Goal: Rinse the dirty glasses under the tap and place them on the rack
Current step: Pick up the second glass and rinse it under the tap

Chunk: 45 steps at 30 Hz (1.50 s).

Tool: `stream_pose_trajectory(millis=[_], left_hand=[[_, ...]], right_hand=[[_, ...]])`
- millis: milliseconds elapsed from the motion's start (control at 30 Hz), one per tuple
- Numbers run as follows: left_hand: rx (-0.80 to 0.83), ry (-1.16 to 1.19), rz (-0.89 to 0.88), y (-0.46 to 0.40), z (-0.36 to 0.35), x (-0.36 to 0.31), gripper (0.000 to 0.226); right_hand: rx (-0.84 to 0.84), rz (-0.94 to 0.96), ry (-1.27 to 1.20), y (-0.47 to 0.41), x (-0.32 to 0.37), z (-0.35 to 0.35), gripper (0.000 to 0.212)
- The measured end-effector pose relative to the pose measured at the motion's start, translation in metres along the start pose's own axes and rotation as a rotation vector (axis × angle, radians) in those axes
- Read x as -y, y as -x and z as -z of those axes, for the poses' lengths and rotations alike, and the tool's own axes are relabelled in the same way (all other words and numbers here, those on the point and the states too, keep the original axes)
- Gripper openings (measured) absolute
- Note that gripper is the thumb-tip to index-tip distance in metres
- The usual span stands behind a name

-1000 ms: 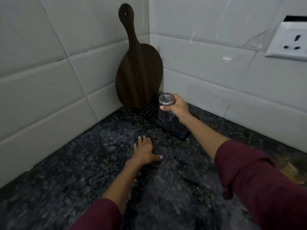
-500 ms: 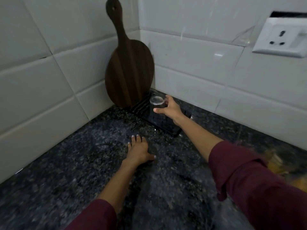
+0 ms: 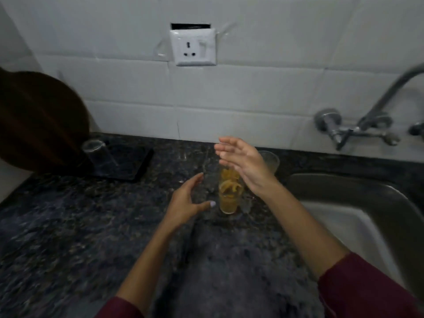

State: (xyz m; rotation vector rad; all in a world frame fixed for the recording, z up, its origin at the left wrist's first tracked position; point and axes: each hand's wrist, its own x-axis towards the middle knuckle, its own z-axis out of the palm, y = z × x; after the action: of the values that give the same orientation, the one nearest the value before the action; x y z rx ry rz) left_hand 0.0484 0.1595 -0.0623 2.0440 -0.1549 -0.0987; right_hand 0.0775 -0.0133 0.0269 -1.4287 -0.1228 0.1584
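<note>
Roughly centre sits the dirty glass (image 3: 227, 193), tall, holding yellowish liquid and what look like lemon pieces; everything below is placed against it. Dark speckled counter (image 3: 68, 237) carries it. Steel sink (image 3: 358, 216) lies just right of that glass, wall tap (image 3: 358, 127) up and right over the basin, so rinsing is a short carry. Dark wooden chopping board (image 3: 39, 120) leans on the wall far left. Black rack (image 3: 128, 161) is left and behind, near the board, with one clear glass (image 3: 98, 152) standing on it, likely rinsed and left to drain. Second tumbler (image 3: 270, 160) stands just behind-right, partly hidden. Right hand (image 3: 243, 164) hovers above the rim, fingers spread, grip released, holding nothing. Left hand (image 3: 185, 203) is just left, fingers loosely curved toward the glass, grip also released, not touching as far as blur shows. Probably both closing in to lift it.
</note>
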Motion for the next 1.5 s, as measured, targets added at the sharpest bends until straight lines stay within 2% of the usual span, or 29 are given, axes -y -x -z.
stream_pose_trajectory(millis=[67, 100, 333, 467, 533, 700, 767, 867, 967, 1167, 1267, 1400, 1500], left_hand=[[0.021, 0.046, 0.058, 0.001, -0.027, 0.005, 0.130], [0.021, 0.059, 0.087, 0.000, -0.039, 0.008, 0.136], [-0.212, 0.116, 0.170, -0.014, -0.100, -0.002, 0.099], [-0.368, 0.104, 0.199, -0.018, -0.114, -0.005, 0.071], [-0.401, 0.057, 0.185, -0.015, -0.119, -0.009, 0.064], [-0.285, -0.031, 0.046, 0.004, -0.138, -0.046, 0.060], [-0.216, -0.039, -0.021, 0.001, -0.148, -0.066, 0.061], [-0.106, -0.018, -0.081, -0.018, -0.163, -0.102, 0.061], [-0.021, 0.016, -0.094, -0.047, -0.180, -0.127, 0.061], [0.070, 0.012, -0.131, -0.096, -0.205, -0.156, 0.061], [0.109, 0.030, -0.106, -0.112, -0.212, -0.153, 0.062], [0.144, -0.018, -0.096, -0.118, -0.222, -0.150, 0.055], [0.184, -0.010, -0.101, -0.121, -0.233, -0.145, 0.057]], right_hand=[[-0.067, -0.008, -0.013, 0.020, 0.002, 0.037, 0.030], [-0.097, -0.018, -0.018, 0.028, 0.001, 0.052, 0.029], [-0.164, -0.094, -0.034, 0.056, -0.014, 0.121, 0.023], [-0.187, -0.107, -0.003, 0.065, -0.019, 0.154, 0.023], [-0.225, -0.087, 0.056, 0.066, -0.024, 0.175, 0.022], [-0.599, -0.052, 0.373, 0.052, -0.037, 0.246, 0.031], [-0.685, -0.083, 0.564, 0.040, -0.033, 0.269, 0.039], [-0.663, -0.051, 0.778, 0.017, -0.018, 0.284, 0.046], [-0.616, 0.024, 0.946, -0.006, -0.006, 0.282, 0.041], [-0.674, -0.024, 1.183, -0.018, -0.005, 0.281, 0.037], [-0.632, -0.010, 1.336, -0.016, -0.010, 0.283, 0.049], [-0.580, 0.036, 1.340, -0.012, -0.012, 0.287, 0.066], [-0.512, -0.027, 1.190, 0.005, -0.016, 0.291, 0.070]])
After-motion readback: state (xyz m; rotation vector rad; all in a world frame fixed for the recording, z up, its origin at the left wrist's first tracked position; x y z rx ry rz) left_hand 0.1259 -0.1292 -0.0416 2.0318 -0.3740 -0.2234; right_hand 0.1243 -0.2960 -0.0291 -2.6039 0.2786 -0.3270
